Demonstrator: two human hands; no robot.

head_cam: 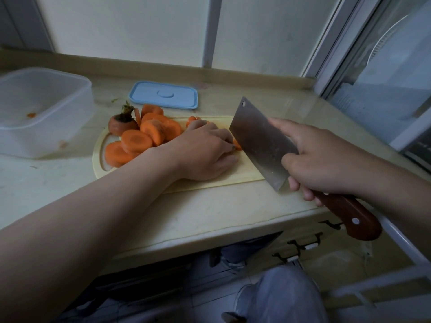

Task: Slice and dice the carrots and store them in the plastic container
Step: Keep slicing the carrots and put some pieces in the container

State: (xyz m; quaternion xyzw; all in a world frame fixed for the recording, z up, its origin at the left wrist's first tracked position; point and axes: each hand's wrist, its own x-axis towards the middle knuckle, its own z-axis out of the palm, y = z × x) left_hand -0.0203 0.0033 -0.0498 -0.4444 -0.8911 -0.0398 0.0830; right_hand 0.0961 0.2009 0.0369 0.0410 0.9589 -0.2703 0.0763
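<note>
The left hand lies on the board, fingers curled down over a small carrot piece and pinning it against the wood. The right hand grips the cleaver where blade meets handle, forefinger stretched along the flat of the blade. The blade's edge is down on the board, just beside the left fingertips and touching the piece. A heap of thick slices sits at the board's left end, with the leafy stub behind it. The container stands open on the counter to the left, a single orange scrap inside. Its blue lid lies flat behind the board.
</note>
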